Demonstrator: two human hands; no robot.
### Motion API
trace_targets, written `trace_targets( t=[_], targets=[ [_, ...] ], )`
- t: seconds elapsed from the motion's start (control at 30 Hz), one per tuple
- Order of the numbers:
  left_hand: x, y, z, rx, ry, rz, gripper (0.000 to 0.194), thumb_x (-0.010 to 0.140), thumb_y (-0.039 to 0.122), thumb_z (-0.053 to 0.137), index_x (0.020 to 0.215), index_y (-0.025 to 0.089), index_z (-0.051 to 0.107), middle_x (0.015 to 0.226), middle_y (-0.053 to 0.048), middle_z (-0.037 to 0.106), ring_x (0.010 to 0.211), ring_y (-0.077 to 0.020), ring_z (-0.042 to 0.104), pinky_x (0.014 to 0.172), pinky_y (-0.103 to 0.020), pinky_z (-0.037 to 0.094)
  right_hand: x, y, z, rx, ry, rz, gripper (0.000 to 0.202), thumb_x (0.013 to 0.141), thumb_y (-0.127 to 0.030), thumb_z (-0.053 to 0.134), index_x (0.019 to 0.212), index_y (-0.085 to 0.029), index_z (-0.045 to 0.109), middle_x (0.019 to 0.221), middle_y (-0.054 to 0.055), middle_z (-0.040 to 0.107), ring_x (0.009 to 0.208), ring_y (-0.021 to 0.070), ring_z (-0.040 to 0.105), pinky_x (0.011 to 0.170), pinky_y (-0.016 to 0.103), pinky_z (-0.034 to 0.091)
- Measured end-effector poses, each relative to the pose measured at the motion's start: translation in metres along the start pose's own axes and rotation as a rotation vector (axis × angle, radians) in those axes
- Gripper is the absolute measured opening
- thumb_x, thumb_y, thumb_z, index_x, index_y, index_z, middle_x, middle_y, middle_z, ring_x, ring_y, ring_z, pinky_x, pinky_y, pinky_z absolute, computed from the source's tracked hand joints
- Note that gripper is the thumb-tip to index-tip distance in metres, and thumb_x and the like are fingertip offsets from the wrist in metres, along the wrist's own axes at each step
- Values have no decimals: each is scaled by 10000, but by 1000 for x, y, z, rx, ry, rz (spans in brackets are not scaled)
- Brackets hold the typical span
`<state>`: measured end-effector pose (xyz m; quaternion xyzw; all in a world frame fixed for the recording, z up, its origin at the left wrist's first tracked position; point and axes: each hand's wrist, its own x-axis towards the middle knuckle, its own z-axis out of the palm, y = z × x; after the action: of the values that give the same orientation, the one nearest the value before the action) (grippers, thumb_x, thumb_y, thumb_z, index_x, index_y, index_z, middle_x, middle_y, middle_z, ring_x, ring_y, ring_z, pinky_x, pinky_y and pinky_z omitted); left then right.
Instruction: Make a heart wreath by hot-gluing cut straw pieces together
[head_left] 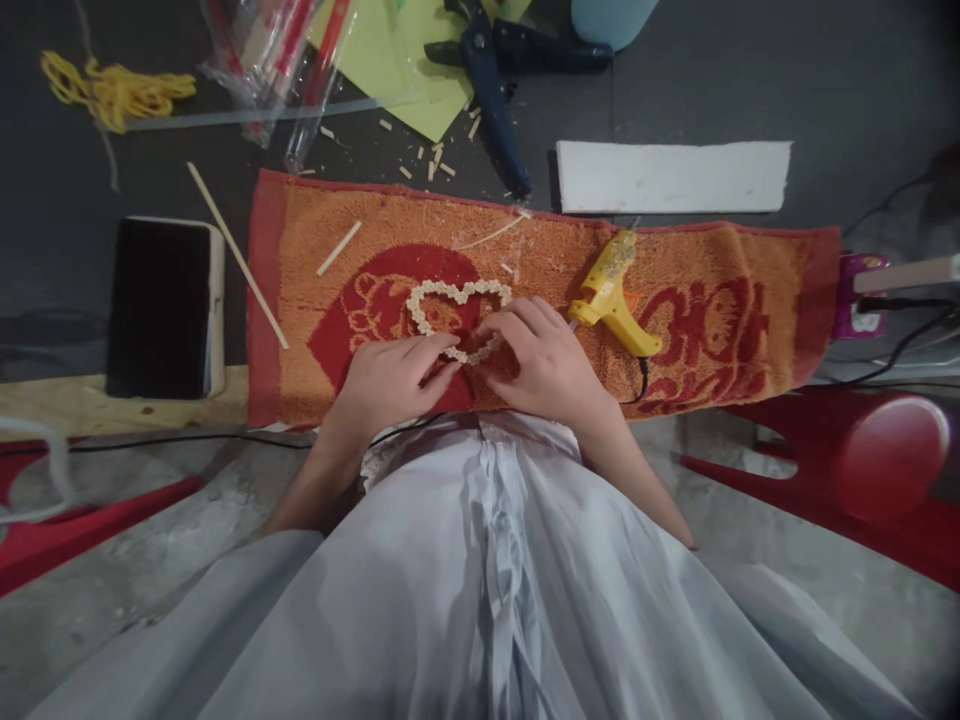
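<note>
A cream heart-shaped outline [435, 288], made of small stick pieces, lies on the orange and red towel [465, 215] in front of me. My left hand [397, 378] has its thumb and forefinger closed on the lower left edge of the heart. On the lower right side, the bent fingers of my right hand [541, 358] grip the heart and hide part of it. A yellow hot glue gun [616, 295] rests on the towel to the right of my right hand. Thin sticks, one of them a short stick [339, 248], lie on the towel beyond my hands.
A tablet or phone [161, 308] and a long thin stick [236, 255] are at left. Behind the towel lie blue-handled cutters [487, 90], small stick offcuts [437, 155], a white block [673, 177], yellow yarn [120, 92] and plastic-wrapped red items [277, 60]. Red chairs flank me.
</note>
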<state>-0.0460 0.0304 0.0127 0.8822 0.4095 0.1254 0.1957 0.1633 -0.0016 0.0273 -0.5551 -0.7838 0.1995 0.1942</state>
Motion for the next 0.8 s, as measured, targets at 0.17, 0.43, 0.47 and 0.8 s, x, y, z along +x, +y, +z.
trace_targets(
  t=[0.17, 0.43, 0.47, 0.8],
  targets=[
    [0, -1, -1, -38, -43, -42, 269, 894, 372, 565, 1086, 211, 664, 747, -14, 730, 680, -167, 689, 644, -268, 464, -9, 1, 7, 41, 71, 26, 167, 841, -258, 576, 1001, -209, 581, 955, 101, 621, 906, 272, 549, 816, 427, 469],
    [1, -4, 0, -37, -19, -8, 251, 906, 381, 562, 1046, 210, 681, 710, -6, 720, 659, -153, 682, 656, -256, 467, -15, -1, 19, 26, 157, 75, 95, 865, -301, 620, 900, -216, 596, 880, 77, 644, 849, 242, 578, 773, 387, 481],
    [1, -4, 0, -36, -17, -2, 251, 906, 382, 564, 1042, 208, 682, 704, -5, 718, 654, -152, 682, 655, -255, 468, -15, -1, 19, 30, 165, 73, 93, 863, -298, 626, 893, -215, 598, 877, 76, 647, 845, 240, 582, 771, 385, 484],
    [1, -6, 1, -30, -19, 18, 258, 914, 378, 552, 1053, 202, 680, 701, -6, 722, 642, -148, 678, 642, -255, 470, -16, 0, 22, 29, 215, 53, 70, 848, -262, 656, 866, -215, 608, 858, 66, 654, 825, 230, 593, 756, 365, 486]
  ],
)
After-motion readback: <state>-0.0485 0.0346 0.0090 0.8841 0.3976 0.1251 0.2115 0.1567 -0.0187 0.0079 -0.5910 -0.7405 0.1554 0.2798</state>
